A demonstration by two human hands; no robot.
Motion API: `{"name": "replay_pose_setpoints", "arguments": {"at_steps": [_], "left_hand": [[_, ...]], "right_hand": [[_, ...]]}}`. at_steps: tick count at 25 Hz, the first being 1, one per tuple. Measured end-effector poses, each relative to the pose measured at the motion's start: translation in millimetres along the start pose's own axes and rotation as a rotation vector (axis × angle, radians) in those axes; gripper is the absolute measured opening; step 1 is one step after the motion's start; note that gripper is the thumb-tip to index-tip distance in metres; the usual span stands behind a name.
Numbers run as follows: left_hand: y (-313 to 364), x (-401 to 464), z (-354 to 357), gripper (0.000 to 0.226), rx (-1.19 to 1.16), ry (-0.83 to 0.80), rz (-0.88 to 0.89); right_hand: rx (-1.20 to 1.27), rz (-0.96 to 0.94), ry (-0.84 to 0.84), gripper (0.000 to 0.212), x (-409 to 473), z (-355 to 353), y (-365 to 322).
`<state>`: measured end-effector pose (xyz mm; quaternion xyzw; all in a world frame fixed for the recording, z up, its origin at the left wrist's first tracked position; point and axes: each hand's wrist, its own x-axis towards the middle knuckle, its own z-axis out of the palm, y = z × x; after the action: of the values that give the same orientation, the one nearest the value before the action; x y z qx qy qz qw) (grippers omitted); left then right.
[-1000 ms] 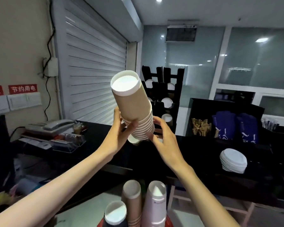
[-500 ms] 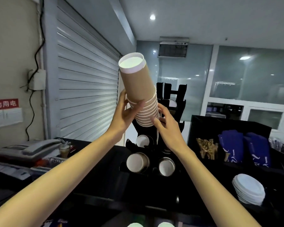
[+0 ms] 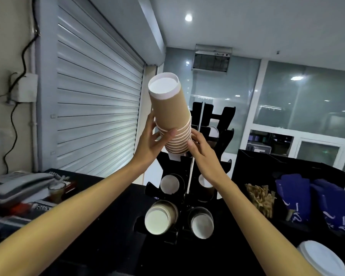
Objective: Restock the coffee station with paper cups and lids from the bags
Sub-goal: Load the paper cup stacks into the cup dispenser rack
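I have both bare forearms raised up and forward, my left hand [image 3: 149, 144] curled with its thumb across the front of what it grips, my right hand [image 3: 202, 150] opposite, fingers bent against the same load's other side.

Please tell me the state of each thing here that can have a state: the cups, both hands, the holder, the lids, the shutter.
Stack of paper cups: nested, upside down, tilted, held over the holder.
Left hand: grips the stack's lower part.
Right hand: fingers curled on the stack's rims.
Black cup holder: lower slots hold cups lying sideways.
White lids: stacked on the counter.
Roller shutter: closed.
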<state>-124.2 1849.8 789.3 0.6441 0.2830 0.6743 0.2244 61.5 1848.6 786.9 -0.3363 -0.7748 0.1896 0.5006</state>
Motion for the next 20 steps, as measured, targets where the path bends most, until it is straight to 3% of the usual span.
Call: {"name": "replay_pose_setpoints", "arguments": {"at_steps": [8,20], "left_hand": [[-36,11,0,0.083,0.089,-0.018,0.008],[-62,16,-2,0.074,0.199,-0.108,0.047]], "right_hand": [[-0.142,0.011,-0.029,0.039,12,-1,27],[-0.204,0.05,-0.062,0.043,17,-5,38]]}}
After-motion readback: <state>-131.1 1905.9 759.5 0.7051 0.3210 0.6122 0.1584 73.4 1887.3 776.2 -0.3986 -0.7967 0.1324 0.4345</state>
